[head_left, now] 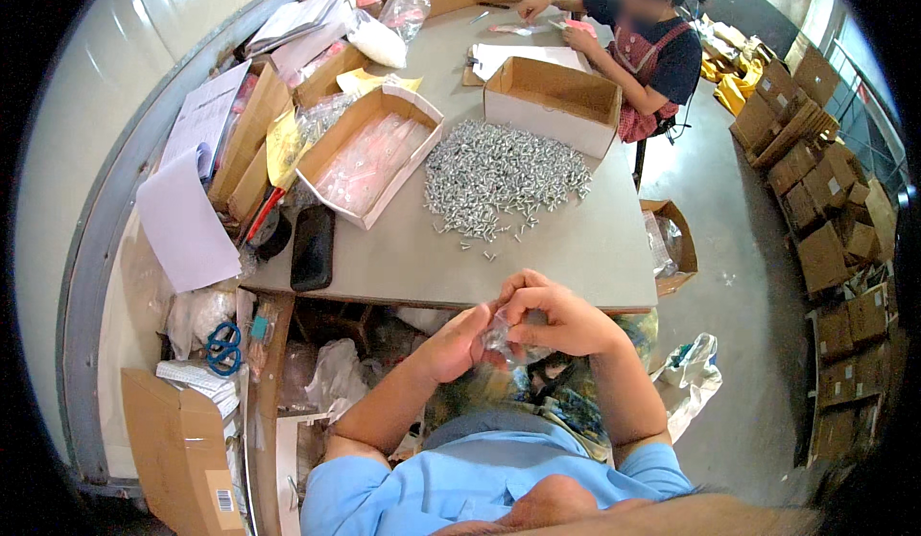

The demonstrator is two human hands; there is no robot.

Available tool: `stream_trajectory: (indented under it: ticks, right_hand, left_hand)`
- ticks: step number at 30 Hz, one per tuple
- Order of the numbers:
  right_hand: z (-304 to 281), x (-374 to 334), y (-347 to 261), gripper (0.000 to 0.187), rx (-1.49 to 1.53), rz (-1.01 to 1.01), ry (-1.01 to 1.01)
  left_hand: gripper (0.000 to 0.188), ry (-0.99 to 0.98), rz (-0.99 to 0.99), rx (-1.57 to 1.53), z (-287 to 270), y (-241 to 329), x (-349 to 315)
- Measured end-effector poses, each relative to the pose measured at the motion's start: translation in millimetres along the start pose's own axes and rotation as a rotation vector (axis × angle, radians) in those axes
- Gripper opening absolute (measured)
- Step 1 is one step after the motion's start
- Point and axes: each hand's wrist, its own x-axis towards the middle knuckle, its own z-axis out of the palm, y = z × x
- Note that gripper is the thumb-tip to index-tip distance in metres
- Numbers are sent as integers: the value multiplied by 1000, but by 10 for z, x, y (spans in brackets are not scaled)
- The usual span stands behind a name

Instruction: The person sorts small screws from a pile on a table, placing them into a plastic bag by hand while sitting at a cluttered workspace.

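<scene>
Just off the table's front edge, my left hand and my right hand meet in front of my body. Between them is a small clear plastic bag, pinched by the fingers of both. What lies inside the bag is too small to make out. Beyond my hands a wide heap of small silver screws is spread on the grey table, a few strays lying on its near side. Left of the heap, a white open box holds flat clear bags with pink on them.
Behind the screws stands an open cardboard box. A black phone lies near the left front edge, by a tape roll. Blue-handled scissors hang below. Across the table a co-worker handles small items. Cartons line the right.
</scene>
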Motion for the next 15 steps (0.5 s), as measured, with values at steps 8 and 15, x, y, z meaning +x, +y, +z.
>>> stream_trajectory:
  ticks: [8, 15]
  right_hand:
    - [37, -192, -44, 20, -8, 191, 255]
    - [132, -286, -61, 23, 54, 252, 291]
  left_hand:
    - [22, 314, 275, 374, 52, -156, 53]
    - [8, 336, 336, 478, 119, -138, 18]
